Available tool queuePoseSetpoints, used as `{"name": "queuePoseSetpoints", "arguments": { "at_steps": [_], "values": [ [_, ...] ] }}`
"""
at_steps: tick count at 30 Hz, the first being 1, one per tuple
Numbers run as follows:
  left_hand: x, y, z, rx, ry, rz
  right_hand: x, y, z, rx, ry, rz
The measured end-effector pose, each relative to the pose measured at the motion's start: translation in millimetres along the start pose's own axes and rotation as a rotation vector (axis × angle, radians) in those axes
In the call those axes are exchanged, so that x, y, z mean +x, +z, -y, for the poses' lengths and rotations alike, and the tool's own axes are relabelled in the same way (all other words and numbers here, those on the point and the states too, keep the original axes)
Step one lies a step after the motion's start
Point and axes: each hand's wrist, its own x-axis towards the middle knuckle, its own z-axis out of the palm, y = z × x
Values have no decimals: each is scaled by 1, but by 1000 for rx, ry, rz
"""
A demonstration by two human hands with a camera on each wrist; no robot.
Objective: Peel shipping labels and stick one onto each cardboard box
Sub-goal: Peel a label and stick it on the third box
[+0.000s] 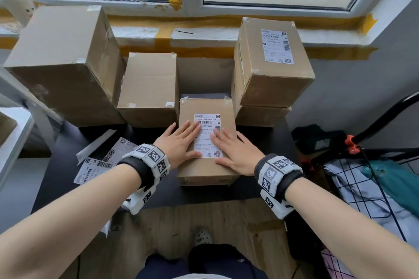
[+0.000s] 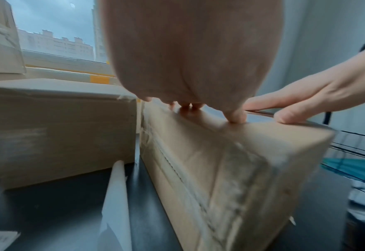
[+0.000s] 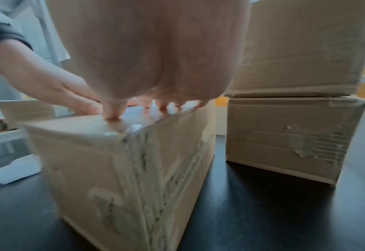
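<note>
A small cardboard box (image 1: 205,171) stands on the black table (image 1: 61,161) right before me, with a white shipping label (image 1: 207,141) on its top. My left hand (image 1: 180,140) lies flat on the label's left side, fingers straight. My right hand (image 1: 234,149) presses flat on its right side. In the left wrist view the left hand (image 2: 188,68) touches the box (image 2: 231,161) top with its fingertips; the right wrist view shows the right hand (image 3: 147,59) doing the same on the box (image 3: 121,169). Loose label sheets (image 1: 95,167) lie at the table's left.
A large box (image 1: 65,63) and a medium unlabelled box (image 1: 148,88) stand behind at the left. At the right a labelled box (image 1: 269,63) is stacked on another box (image 1: 260,115). A wire rack (image 1: 371,188) stands beyond the table's right edge, a windowsill (image 1: 204,34) behind.
</note>
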Motion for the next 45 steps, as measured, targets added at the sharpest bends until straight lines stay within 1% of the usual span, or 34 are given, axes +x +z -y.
{"name": "queuePoseSetpoints", "arguments": {
  "at_steps": [2, 5, 6, 9, 12, 18, 23, 26, 29, 35, 38, 41, 45],
  "values": [
    [-11, 9, -5, -1, 39, -36, -7, 6, 7, -44, -25, -5],
    [-29, 23, -10, -5, 137, -56, -17, 14, 12, -80, -62, -5],
    [-33, 26, -10, -5, 148, -62, -20, 16, 13, -90, -85, -3],
    [-38, 32, -8, -26, 120, -67, -32, 21, 14, -106, -146, -3],
    [-35, 32, -8, -17, 108, -57, -40, 23, 14, -100, -167, -1],
    [-36, 29, -4, 6, 139, -29, -26, 23, 34, -67, -179, 8],
    [-45, 31, 8, 126, 281, -5, -46, 21, 6, -76, -169, 40],
    [-48, 30, 9, 158, 311, 7, -51, 16, -1, -67, -153, 70],
    [-47, 29, 8, 165, 328, 30, -38, 7, 0, -42, -121, 85],
    [-44, 27, 11, 207, 326, 44, 13, -21, -15, 25, -10, 66],
    [-42, 25, 12, 191, 255, 43, 33, -32, -20, 26, 33, 59],
    [-38, 23, 15, 115, 149, 38, 51, -38, -10, 16, 1, 70],
    [-36, 22, 16, 68, 111, 27, 68, -40, 9, 5, -77, 93]
  ]
}}
